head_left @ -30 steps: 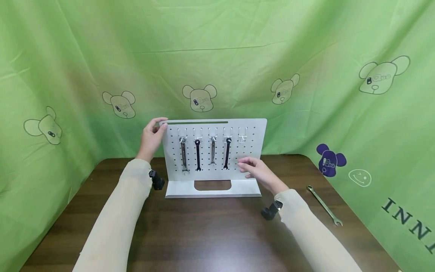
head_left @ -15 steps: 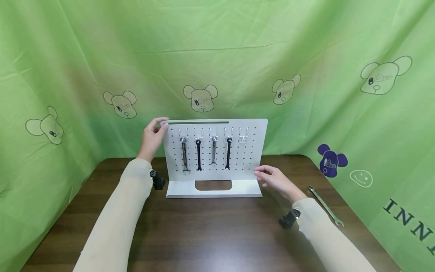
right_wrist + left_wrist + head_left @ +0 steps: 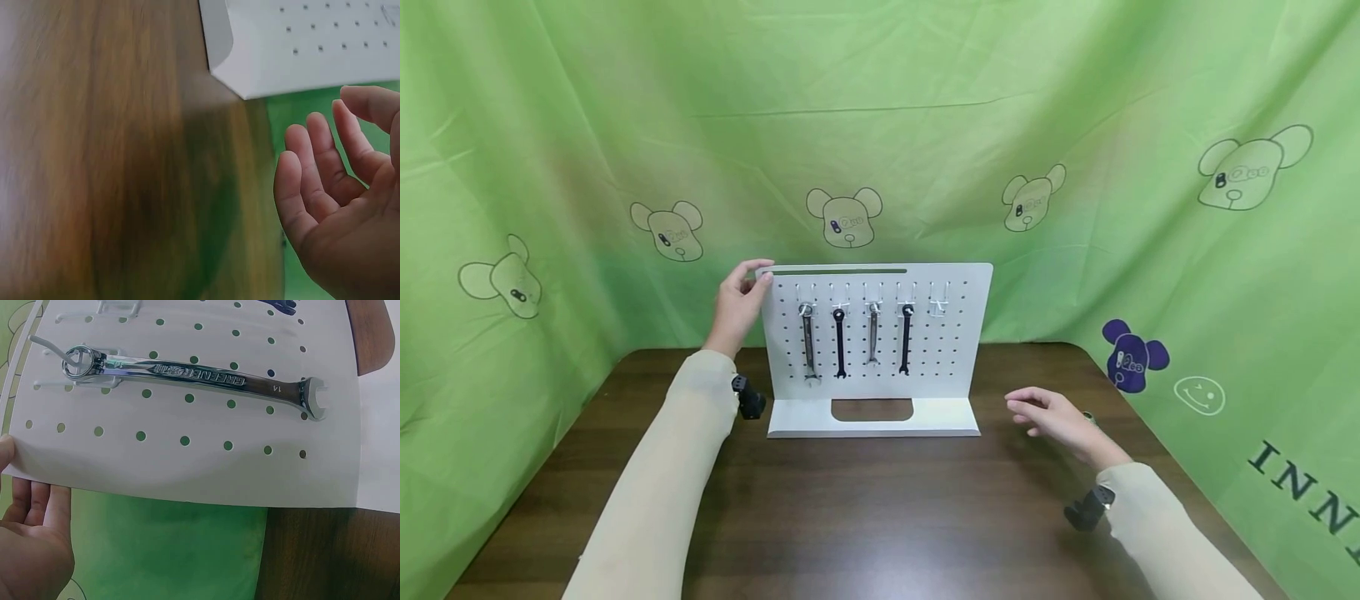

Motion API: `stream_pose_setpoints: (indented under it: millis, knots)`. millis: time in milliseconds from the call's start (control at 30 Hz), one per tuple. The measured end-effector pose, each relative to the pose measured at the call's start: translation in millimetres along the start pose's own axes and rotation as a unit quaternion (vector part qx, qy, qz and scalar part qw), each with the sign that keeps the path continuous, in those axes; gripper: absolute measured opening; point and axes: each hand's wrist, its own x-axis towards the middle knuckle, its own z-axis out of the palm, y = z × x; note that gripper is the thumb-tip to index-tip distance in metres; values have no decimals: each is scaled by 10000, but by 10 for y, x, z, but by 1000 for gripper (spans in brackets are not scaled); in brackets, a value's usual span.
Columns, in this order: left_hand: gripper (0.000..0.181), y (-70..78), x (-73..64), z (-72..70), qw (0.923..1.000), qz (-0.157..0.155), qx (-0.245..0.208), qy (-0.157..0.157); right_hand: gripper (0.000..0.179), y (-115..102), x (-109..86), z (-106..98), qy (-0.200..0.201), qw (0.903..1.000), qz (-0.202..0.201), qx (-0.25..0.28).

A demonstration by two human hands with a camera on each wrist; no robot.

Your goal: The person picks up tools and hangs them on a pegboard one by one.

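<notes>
A white pegboard stand (image 3: 951, 275) stands upright on the table. My left hand (image 3: 736, 307) pinches its upper left corner, thumb on the front and fingers behind. On its hooks hang a chrome combination wrench (image 3: 808, 342) marked 14 in the left wrist view, a black wrench (image 3: 840, 343), a smaller chrome wrench (image 3: 873, 333) and another black wrench (image 3: 906, 340). The rightmost hook (image 3: 938, 307) holds nothing. My right hand (image 3: 1060, 421) hovers over the table right of the stand, fingers loosely bent, holding nothing. Behind it shows only one end of a loose wrench (image 3: 1088, 417).
The brown wooden table (image 3: 880, 517) extends in front of the stand and to both sides. A green curtain (image 3: 925, 150) with printed bear heads surrounds its back and sides. The stand's base (image 3: 872, 430) has a wide cutout.
My right hand has moved from in front of the board's lower right part to the right, away from the stand, and now covers most of the loose wrench. The left hand keeps its hold.
</notes>
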Motion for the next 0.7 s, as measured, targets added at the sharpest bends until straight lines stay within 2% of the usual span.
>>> stream_pose_setpoints:
  millis: [200,467,700]
  knots:
    - [31,-6,3,1,10000,9,23,-2,49,143,-164,-189,115,9999,-4,-96]
    - [29,6,1,4,10000,35,-76,39,45,376,-333,-442,313,9981,110,-520]
    - [30,2,-1,-1,10000,33,-29,47,43,524,-467,-647,576,9966,264,-529]
